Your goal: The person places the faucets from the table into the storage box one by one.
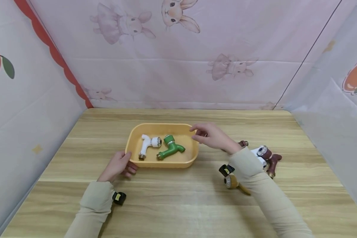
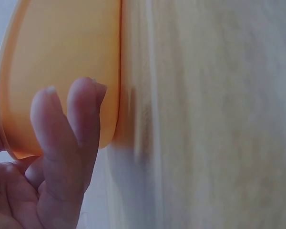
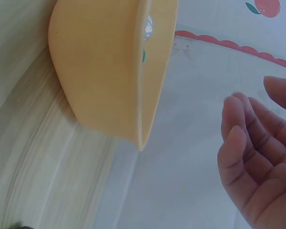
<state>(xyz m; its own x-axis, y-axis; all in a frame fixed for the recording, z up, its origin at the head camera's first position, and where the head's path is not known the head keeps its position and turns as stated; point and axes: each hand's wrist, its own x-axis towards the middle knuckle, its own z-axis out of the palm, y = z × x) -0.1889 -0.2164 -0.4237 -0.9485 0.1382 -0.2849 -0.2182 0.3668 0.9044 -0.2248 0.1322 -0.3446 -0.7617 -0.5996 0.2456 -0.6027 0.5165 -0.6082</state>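
A yellow plastic basin [image 1: 163, 164] stands on the wooden table, with a white faucet [image 1: 146, 142] and a green faucet [image 1: 172, 149] lying inside it. My left hand [image 1: 119, 165] grips the basin's left end, thumb over the rim and the other fingers along the outer wall. Two of those fingers [image 2: 83, 114] stretch along the wall in the left wrist view. At the basin's right end, my right hand [image 1: 212, 135] hovers near the rim, holding nothing. Its fingers are bent loosely, thumb apart from them, in the right wrist view.
Right of the basin, partly behind my right forearm, lie more faucets: a dark red one [image 1: 272, 162], a white one [image 1: 262, 161], an ochre one [image 1: 232, 181] and another dark red end [image 1: 244, 143]. Printed fabric walls [image 1: 172, 82] border the table's back and sides.
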